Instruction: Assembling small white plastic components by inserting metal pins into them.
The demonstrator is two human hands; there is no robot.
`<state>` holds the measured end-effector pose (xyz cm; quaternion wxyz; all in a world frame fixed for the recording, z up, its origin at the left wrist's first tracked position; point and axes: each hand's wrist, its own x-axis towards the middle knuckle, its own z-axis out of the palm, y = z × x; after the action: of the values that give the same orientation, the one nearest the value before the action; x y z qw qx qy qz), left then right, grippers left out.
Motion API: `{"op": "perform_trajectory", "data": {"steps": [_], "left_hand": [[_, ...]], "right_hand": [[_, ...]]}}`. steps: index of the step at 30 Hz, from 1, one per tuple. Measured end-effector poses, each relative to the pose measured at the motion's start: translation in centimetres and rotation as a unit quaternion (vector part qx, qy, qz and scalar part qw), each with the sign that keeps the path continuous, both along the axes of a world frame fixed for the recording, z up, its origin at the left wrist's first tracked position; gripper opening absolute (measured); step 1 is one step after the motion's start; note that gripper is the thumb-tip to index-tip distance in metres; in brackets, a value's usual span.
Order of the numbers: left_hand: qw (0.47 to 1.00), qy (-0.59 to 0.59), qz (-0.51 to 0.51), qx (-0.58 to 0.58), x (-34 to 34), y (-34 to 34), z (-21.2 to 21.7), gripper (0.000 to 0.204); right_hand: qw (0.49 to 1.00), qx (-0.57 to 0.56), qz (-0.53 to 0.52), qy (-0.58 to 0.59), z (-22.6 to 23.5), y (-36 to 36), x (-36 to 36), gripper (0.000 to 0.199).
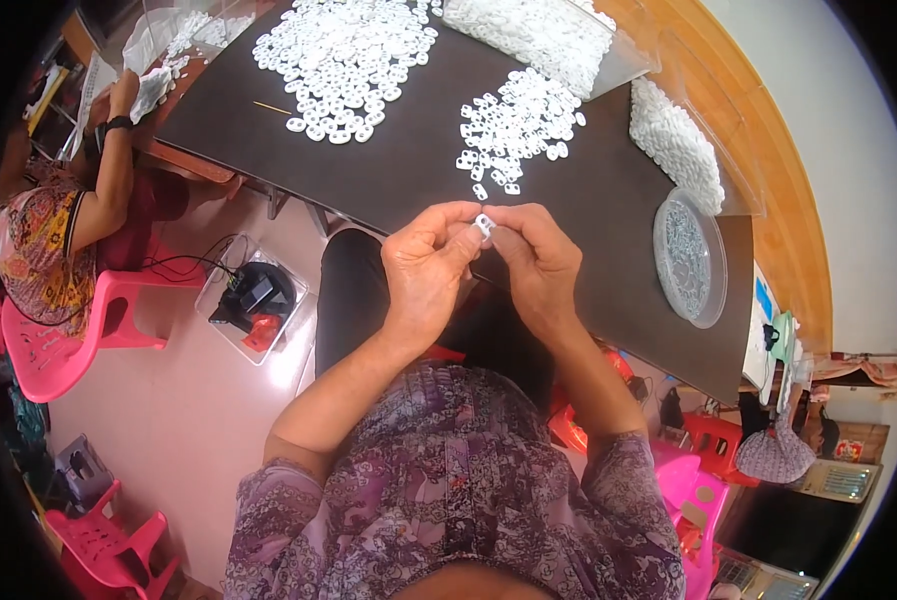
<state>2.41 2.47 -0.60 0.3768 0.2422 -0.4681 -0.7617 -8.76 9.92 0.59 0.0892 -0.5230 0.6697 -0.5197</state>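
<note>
Between my two hands, just over the near edge of the dark table, I pinch a small white plastic piece with holes in it. My left hand grips its left side with thumb and forefinger. From the other side, the thumb and forefinger of my right hand close on the same piece. Beyond my hands lies a loose pile of small white plastic pieces, a few strayed toward me. Farther left spreads a larger pile of white oval pieces with holes. A thin yellowish stick lies beside it.
Clear bins of white parts stand at the back and right. A round clear dish of small metallic parts sits near the right edge. Another person works at a table on the left, by a pink chair.
</note>
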Motion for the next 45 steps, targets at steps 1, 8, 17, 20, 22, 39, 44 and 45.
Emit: {"op": "perform_trajectory", "data": {"steps": [1,8,17,20,22,39,44,45], "left_hand": [[1.0,0.011,0.003,0.006,-0.1,-0.1,-0.3,0.02],[0.998,0.027,-0.004,0.058,-0.3,-0.2,0.7,0.018],[0.993,0.046,0.024,0.102,-0.7,0.1,0.7,0.015],[0.993,0.062,0.026,0.099,-0.9,0.1,0.8,0.014],[0.994,0.054,0.015,0.094,-0.8,0.0,0.8,0.015],[0.997,0.067,-0.012,-0.033,0.6,-0.2,-0.7,0.022],[0.992,0.118,0.013,-0.04,0.3,0.0,-1.0,0.018],[0.992,0.118,0.013,-0.04,0.3,0.1,-1.0,0.018]], "right_hand": [[1.0,0.0,0.001,-0.001,0.0,0.0,0.2,0.018],[0.985,-0.046,-0.004,0.166,0.4,-0.2,0.1,0.033],[0.971,-0.072,-0.029,0.227,0.3,-0.4,0.4,0.035],[0.971,-0.073,-0.038,0.223,0.3,-0.5,0.5,0.034],[0.971,-0.072,-0.043,0.224,0.3,-0.5,0.4,0.033],[0.987,-0.097,-0.018,0.128,0.4,-0.1,1.2,0.028],[0.99,-0.096,-0.016,0.101,0.4,-0.1,1.9,0.028],[0.989,-0.104,-0.015,0.101,0.4,-0.2,2.0,0.028]]}}
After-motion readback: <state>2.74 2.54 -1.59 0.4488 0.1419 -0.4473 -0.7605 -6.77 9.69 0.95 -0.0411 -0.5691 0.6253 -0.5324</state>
